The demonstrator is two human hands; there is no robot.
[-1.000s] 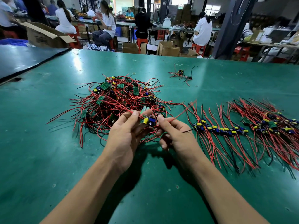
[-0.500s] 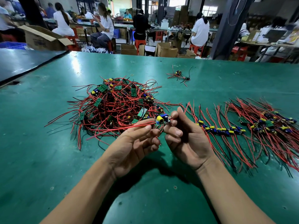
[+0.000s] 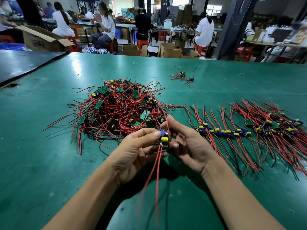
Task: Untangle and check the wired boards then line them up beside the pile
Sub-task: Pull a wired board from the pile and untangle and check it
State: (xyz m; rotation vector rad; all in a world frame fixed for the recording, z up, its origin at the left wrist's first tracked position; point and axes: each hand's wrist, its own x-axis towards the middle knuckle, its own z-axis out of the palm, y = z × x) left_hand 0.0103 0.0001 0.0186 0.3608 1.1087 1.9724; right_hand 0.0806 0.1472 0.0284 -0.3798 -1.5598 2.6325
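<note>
A small wired board [image 3: 164,137] with a yellow and a blue part is held above the green table [image 3: 41,163], between both hands. My left hand [image 3: 137,151] pinches it from the left. My right hand [image 3: 187,146] grips it from the right, and one red wire runs up past that thumb. Two red wires hang from the board toward me. Behind my hands lies the tangled pile [image 3: 119,110] of boards with red and black wires. To the right, a row of boards [image 3: 222,131] lies lined up with wires fanned out.
A denser batch of boards [image 3: 274,125] lies at the far right. One or two stray boards [image 3: 182,76] sit at the back, with a rubber band [image 3: 134,76] near them. A dark table [image 3: 25,63] adjoins on the left. People sit at benches beyond, among cardboard boxes.
The board has come free of the pile and been lifted closer to me, turned so its wires hang down. Both hands have drawn nearer and hold it together.
</note>
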